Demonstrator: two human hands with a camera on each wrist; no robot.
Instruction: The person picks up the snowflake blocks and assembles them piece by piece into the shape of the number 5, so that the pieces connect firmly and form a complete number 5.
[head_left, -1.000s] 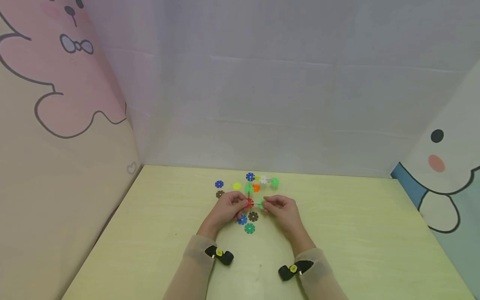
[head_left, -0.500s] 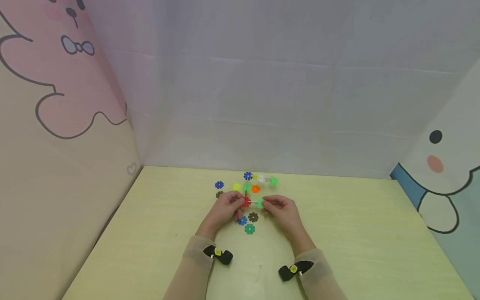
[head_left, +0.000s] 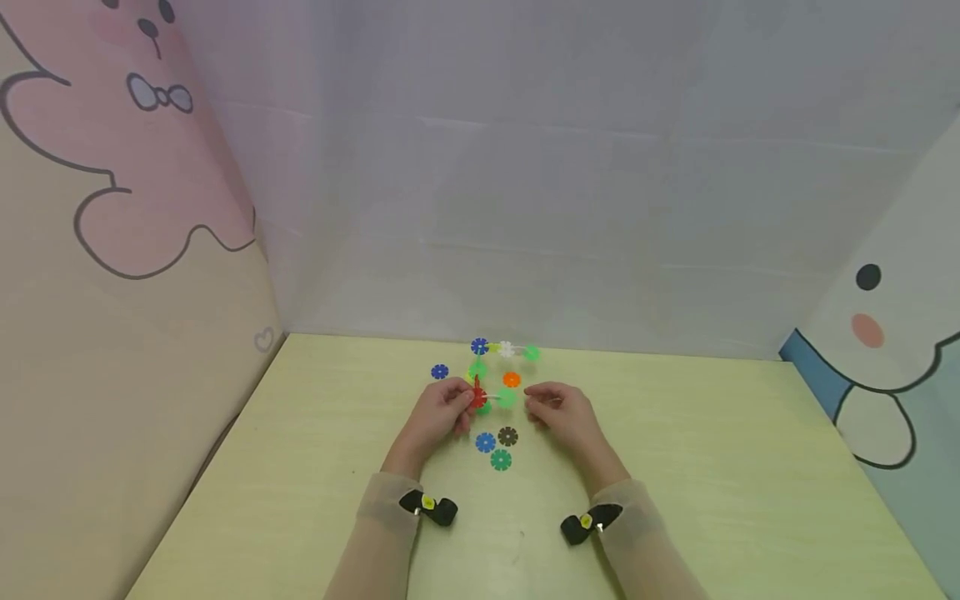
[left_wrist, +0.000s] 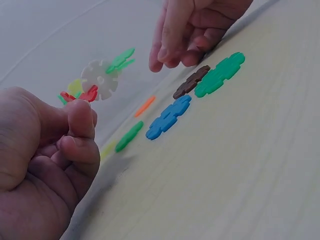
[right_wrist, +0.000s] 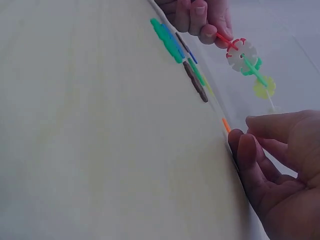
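My left hand [head_left: 431, 417] pinches a red notched snowflake disc [head_left: 479, 398] between thumb and forefinger. This disc belongs to a linked chain of discs, including a white disc [left_wrist: 98, 82], a light green disc [head_left: 506, 397] and a blue disc [head_left: 479, 346], held up above the table. Another light green disc [head_left: 532, 353] forms the chain's far right end. My right hand [head_left: 566, 417] hovers just right of the chain, fingers loosely bent and holding nothing. In the right wrist view, a gap shows between its fingertips and the chain.
Loose discs lie on the pale table [head_left: 712, 467]: blue [head_left: 485, 442], brown [head_left: 507, 437] and green [head_left: 501, 460] in front, orange [head_left: 512, 380] behind, dark blue [head_left: 439, 372] at the back left. A curtain [head_left: 525, 208] closes off the table's far edge.
My right hand has let go of the light green disc. My left hand has moved slightly left with the chain, uncovering a loose green disc and covering the brown disc at left.
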